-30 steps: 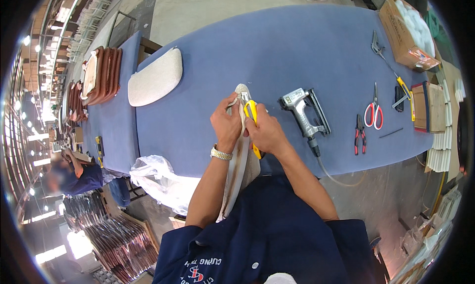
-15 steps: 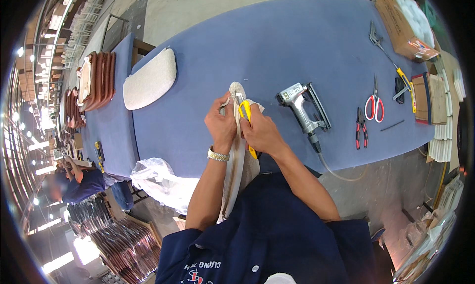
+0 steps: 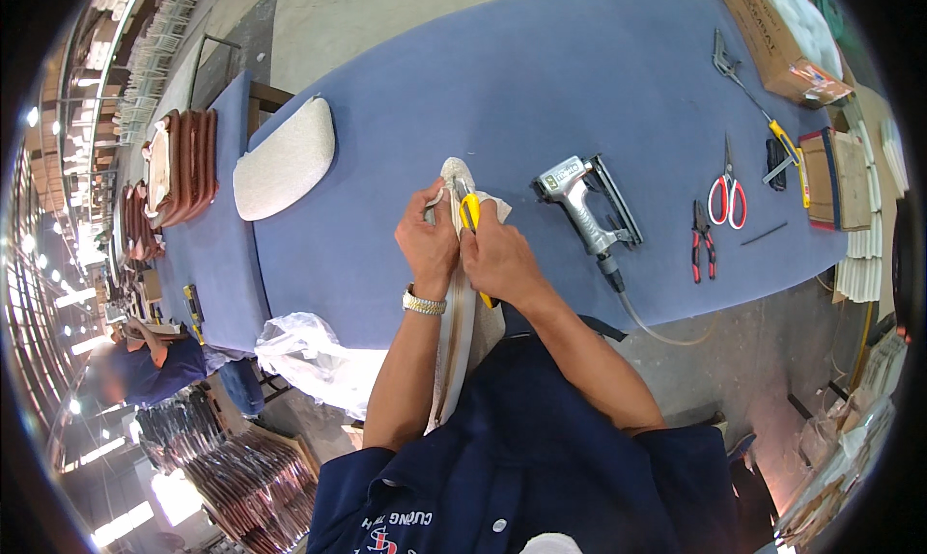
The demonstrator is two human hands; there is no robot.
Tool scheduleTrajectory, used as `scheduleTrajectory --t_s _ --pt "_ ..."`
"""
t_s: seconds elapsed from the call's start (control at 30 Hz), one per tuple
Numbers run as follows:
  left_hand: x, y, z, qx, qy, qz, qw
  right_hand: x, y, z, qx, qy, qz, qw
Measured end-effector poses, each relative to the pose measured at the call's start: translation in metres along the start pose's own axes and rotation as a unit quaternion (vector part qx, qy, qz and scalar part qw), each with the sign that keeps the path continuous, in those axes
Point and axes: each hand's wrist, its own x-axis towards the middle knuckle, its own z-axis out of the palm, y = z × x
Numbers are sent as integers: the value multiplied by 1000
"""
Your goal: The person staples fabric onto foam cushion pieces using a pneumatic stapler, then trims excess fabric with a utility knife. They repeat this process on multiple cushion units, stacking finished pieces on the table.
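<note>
A light beige fabric-covered seat pad (image 3: 456,169) stands on edge in front of my body, its narrow side facing up between my forearms. My left hand (image 3: 426,237) is closed on the pad's fabric edge near the far end, with a watch on that wrist. In my right hand (image 3: 502,262) is a yellow utility knife (image 3: 469,210); its front end points at the fabric beside my left fingers. The blade tip is too small to make out. A loose fabric flap shows just beyond my right fingers.
A staple gun (image 3: 584,202) with an air hose lies right of my hands. Farther right are red-handled scissors (image 3: 727,199), pliers (image 3: 703,243) and a cardboard box (image 3: 772,47). Another beige pad (image 3: 287,163) rests at left, near stacked brown cushions (image 3: 183,168). A person (image 3: 159,361) works far left.
My right hand and the knife have shifted slightly, and less of the yellow handle shows. My left hand keeps hold of the fabric. The whole view has moved a little.
</note>
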Motion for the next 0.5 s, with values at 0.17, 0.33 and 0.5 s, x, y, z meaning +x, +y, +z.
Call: scheduleTrajectory --t_s 0.17,0.33,0.5 --pt "0 -5 1 3 7 9 1000 -2 3 4 -7 33 -31 999" --pt "1 -4 1 13 0 -11 1000 2 5 2 18 14 -35 999" --pt "3 0 0 32 -16 -29 999 10 13 2 15 18 -60 998"
